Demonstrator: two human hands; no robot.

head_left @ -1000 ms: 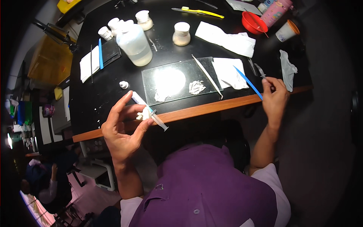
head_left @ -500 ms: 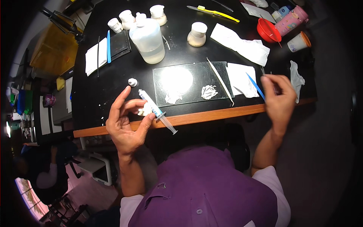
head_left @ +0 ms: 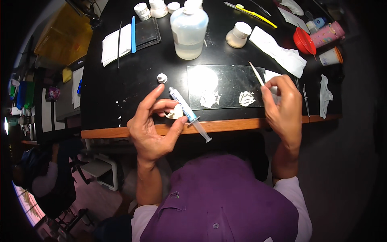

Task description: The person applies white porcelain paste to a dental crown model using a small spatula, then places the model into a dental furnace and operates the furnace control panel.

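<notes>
My left hand (head_left: 155, 131) holds a small cream-white toothed piece (head_left: 174, 113) between thumb and fingers. Just beside it, a syringe (head_left: 179, 101) with a clear plunger lies angled over the desk's edge, near a small white cap (head_left: 162, 78). My right hand (head_left: 282, 109) is closed on a thin white double-ended tool (head_left: 255, 73) over the right end of a glass slab (head_left: 229, 76). The slab bears two smears of white paste (head_left: 246, 98). Behind my right hand is a white paper pad (head_left: 272, 74), partly hidden, and metal instruments (head_left: 306, 97) lie to its right.
On the black desk (head_left: 113, 88) stand a large bottle (head_left: 188, 38), several jars (head_left: 238, 34), a red bowl (head_left: 303, 40), a cup (head_left: 330, 56) and a pink flask (head_left: 326, 31). Tissues (head_left: 276, 52) and a yellow-handled brush (head_left: 254, 14) lie there. A person (head_left: 40, 169) sits at lower left.
My right hand has moved left from the metal instruments and now grips the white tool, lifted from the slab's edge. My left hand has shifted right in view, as has much of the scene.
</notes>
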